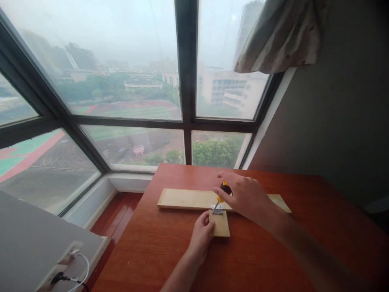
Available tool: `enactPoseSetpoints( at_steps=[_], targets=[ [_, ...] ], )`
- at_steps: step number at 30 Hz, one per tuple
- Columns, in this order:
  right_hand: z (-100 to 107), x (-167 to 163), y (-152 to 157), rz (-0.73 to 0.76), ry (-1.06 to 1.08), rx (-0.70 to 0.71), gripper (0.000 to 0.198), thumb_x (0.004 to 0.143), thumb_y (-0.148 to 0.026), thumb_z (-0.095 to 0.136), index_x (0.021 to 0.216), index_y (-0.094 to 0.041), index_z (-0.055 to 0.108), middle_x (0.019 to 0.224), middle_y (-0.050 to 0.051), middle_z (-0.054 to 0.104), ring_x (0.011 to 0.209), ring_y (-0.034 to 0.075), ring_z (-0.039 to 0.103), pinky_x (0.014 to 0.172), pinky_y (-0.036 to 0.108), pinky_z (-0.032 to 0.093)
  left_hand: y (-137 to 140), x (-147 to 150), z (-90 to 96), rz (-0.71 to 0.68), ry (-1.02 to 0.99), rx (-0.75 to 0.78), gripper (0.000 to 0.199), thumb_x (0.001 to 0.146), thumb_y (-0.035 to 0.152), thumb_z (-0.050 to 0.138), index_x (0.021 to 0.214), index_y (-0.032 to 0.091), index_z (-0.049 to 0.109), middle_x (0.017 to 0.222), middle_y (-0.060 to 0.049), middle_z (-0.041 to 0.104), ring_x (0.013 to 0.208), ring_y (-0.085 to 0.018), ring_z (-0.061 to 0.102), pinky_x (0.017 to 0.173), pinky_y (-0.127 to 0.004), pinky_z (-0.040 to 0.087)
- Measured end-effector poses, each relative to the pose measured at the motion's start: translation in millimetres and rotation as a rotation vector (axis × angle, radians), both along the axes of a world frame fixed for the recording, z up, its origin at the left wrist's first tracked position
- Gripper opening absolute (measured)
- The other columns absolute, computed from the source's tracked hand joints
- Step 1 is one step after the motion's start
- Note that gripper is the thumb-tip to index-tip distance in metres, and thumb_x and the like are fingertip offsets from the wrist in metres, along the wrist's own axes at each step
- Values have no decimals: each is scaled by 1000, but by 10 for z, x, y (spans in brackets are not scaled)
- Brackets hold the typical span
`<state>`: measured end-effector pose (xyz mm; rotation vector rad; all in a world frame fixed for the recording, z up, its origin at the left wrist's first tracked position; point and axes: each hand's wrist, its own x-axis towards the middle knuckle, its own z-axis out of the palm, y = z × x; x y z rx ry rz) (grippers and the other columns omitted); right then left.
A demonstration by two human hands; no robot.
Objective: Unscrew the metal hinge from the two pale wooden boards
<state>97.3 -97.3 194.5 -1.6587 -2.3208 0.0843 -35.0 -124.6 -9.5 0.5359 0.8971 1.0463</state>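
My right hand (243, 194) is closed round the yellow and black handle of a screwdriver (225, 188), which tilts with its shaft pointing down. The tip meets a small silver metal hinge (217, 209). This hinge lies across the joint between a long pale wooden board (185, 198) and a short wooden piece (221, 225). My left hand (203, 231) grips the left edge of the short piece, close to the hinge. Part of the long board is hidden behind my right hand and wrist.
Everything rests on a reddish-brown wooden table (146, 247). Beyond its far edge stand large framed windows (187, 81), with a curtain (282, 40) at upper right. Plugs and cables (74, 259) sit at a wall socket on the lower left. A dark wall rises at right.
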Motion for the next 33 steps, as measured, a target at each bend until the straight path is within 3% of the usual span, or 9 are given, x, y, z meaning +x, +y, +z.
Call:
enactPoseSetpoints(
  at_steps=[3,8,11,14,19,24,26,30,33],
  targets=[
    [-12,5,6,-13,1,7,32,89,-33,44,115,-23,59,110,6,69,91,23,65,76,33,45,-1,-3,4,-5,-3,-2,48,61,24,74,107,14,65,106,-14,69,91,-25,66,72,-28,50],
    [10,29,-33,75,62,-11,44,80,-27,54,124,-23,53,122,5,63,101,22,61,80,31,44,-3,-2,28,-3,-14,-7,45,62,23,73,105,14,65,105,-14,70,89,-25,66,71,-27,49],
    [4,11,-18,-14,19,15,33,86,-40,49,113,-24,59,109,6,68,91,23,64,72,32,43,-3,1,40,-3,-5,-15,46,60,21,73,104,14,65,104,-14,70,88,-24,66,68,-27,49],
    [-3,7,2,-52,-13,12,23,88,-37,47,100,-25,63,95,3,71,82,21,65,67,30,41,-3,0,41,2,2,-35,45,58,20,72,103,15,65,102,-12,70,86,-23,66,67,-26,49],
    [11,48,-29,41,51,-3,33,78,-22,54,111,-24,58,109,4,68,94,20,63,78,29,42,-3,1,34,15,4,-56,44,58,16,68,102,15,65,101,-11,70,85,-22,66,66,-26,49],
    [-27,29,-9,-29,-2,30,27,88,-40,48,105,-24,60,101,5,69,88,22,64,71,31,43,-3,5,57,10,12,-51,43,59,15,66,103,15,65,101,-12,70,85,-23,66,65,-26,49],
    [-43,28,7,-61,-23,35,25,90,-39,45,103,-24,61,97,5,70,85,22,65,69,31,42,-3,3,67,11,17,-57,43,59,15,66,102,15,65,101,-11,70,85,-23,66,65,-26,49],
    [-34,65,-12,27,59,18,34,80,-23,51,114,-24,55,114,4,66,98,21,62,78,30,43,1,-7,67,14,8,-70,44,58,15,68,102,15,65,102,-11,70,84,-22,66,65,-26,49],
    [-20,72,-38,92,106,-2,39,79,-24,52,119,-23,52,122,4,62,106,20,59,83,30,43,9,-14,63,10,-4,-79,44,58,14,67,102,14,65,102,-11,70,83,-22,66,64,-25,49]
  ],
)
